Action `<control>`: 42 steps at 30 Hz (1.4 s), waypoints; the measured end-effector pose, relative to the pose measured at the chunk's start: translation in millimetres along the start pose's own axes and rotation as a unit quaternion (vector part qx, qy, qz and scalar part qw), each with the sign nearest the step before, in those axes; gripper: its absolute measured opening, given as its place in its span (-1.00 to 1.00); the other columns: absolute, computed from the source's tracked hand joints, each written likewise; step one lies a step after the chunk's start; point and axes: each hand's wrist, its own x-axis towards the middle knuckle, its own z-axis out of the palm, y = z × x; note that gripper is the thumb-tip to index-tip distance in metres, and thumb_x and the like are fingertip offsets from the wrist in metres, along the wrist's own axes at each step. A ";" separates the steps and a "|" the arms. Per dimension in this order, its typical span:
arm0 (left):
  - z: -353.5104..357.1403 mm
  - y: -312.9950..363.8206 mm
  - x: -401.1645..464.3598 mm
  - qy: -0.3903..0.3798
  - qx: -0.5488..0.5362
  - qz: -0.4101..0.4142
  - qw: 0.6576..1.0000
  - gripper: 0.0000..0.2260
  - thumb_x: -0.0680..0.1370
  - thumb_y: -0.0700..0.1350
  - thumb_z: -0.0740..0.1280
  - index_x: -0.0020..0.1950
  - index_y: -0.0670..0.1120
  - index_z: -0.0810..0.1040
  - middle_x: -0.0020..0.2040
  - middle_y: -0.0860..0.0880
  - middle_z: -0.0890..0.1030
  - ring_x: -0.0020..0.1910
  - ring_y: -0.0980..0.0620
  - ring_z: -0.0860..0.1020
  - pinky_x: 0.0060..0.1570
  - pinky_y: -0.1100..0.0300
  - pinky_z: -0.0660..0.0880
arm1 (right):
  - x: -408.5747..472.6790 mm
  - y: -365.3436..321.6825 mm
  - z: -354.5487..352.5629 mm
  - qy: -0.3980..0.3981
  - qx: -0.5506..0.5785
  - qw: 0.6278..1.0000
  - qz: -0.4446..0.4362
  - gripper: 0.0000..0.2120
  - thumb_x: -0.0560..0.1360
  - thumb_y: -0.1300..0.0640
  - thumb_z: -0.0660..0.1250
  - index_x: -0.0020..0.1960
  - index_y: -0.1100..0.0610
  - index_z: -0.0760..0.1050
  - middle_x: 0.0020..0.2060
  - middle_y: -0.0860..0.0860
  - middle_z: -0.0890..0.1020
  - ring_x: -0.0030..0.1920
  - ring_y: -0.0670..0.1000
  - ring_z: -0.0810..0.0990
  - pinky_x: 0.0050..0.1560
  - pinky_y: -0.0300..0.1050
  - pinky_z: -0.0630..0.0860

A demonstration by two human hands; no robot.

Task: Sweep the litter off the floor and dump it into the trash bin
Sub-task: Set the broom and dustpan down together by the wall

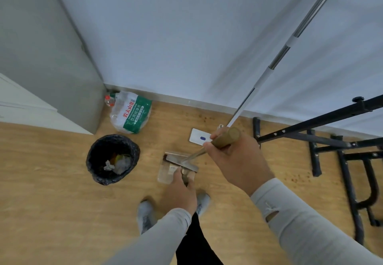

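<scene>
- Wooden broom handle (226,138) sits gripped in the right hand (234,161), fingers wrapped around it.
- Left hand (180,194) fingers close on the clear dustpan (165,173), on the floor (51,202) just right of the black trash bin (113,159).
- Dustpan looks light and stiff; its handle is the place to grip.

We see a light wood-grain floor (51,182) and a trash bin (113,159) lined in black. Beside it, the clear pack of bottles (130,114) carries a green-and-white label with red characters. Our sleeves (310,223) are pale grey, and the frame (342,161) black.
</scene>
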 end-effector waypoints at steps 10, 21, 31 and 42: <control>12.5 4.3 8.7 -0.088 0.020 0.041 0.995 -0.46 0.65 0.07 0.21 0.59 0.09 0.10 0.32 -0.04 0.58 0.20 -0.14 0.60 0.17 0.00 0.53 | 7.2 -1.8 -0.4 -0.036 -0.016 0.998 -0.051 -0.83 0.54 -0.08 0.35 -0.10 0.00 0.60 -0.23 -0.17 0.61 -0.18 -0.14 0.60 -0.21 -0.26 0.51; 5.1 1.9 14.1 -0.108 -0.023 0.073 0.991 -0.41 0.60 0.08 0.24 0.52 0.38 0.01 0.04 0.09 0.63 -0.07 -0.02 0.64 0.03 0.02 0.59 | -18.7 -2.0 -6.0 -0.066 0.008 0.996 -0.067 -0.94 0.51 -0.01 0.43 -0.11 -0.06 0.60 -0.23 -0.20 0.59 -0.18 -0.16 0.57 -0.16 -0.27 0.50; 18.7 0.7 13.6 -0.089 -0.095 0.053 0.990 -0.66 0.54 -0.09 0.34 0.19 0.30 0.43 -0.21 0.11 0.60 -0.22 0.09 0.61 -0.01 0.06 0.61 | -24.4 10.2 -1.6 -0.077 0.006 0.994 -0.078 -0.92 0.50 -0.06 0.40 -0.11 -0.08 0.60 -0.22 -0.18 0.61 -0.19 -0.13 0.57 -0.13 -0.11 0.59; 17.7 0.2 10.8 -0.085 -0.055 0.065 0.993 -0.74 0.53 -0.03 0.30 0.20 0.17 0.40 -0.17 0.07 0.63 -0.17 -0.01 0.62 -0.08 0.00 0.61 | -37.7 7.6 -0.8 -0.079 0.025 0.995 -0.056 -0.93 0.51 0.00 0.43 -0.07 -0.01 0.62 -0.15 -0.11 0.63 -0.16 -0.08 0.59 -0.09 -0.13 0.58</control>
